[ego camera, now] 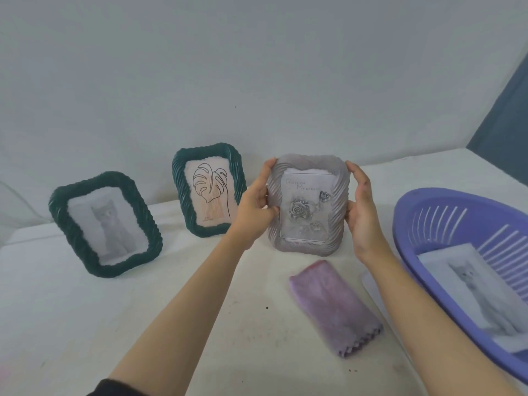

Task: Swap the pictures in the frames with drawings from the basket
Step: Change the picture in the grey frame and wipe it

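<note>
1. Dark sleeve (114, 388) lowest in view; folded purple cloth (335, 307) on the tabletop (85, 324) beyond.
2. Grey frame (308, 207), rose picture facing the wearer, upright between both hands: left hand (254, 207) fingers curl round its left edge, right hand (361, 212) fingers grip its right edge.
3. Green cat frame (105, 224) and green leaf frame (208, 192) stand left; basket (428, 212) right, cat drawing (468, 284) inside.
4. Risk, judged: an edge-only grip may slip when the frame is turned over, dropping it.

Two dark green frames (104, 224), one grey frame (308, 205), purple basket (428, 201), mauve cloth (337, 307).
</note>
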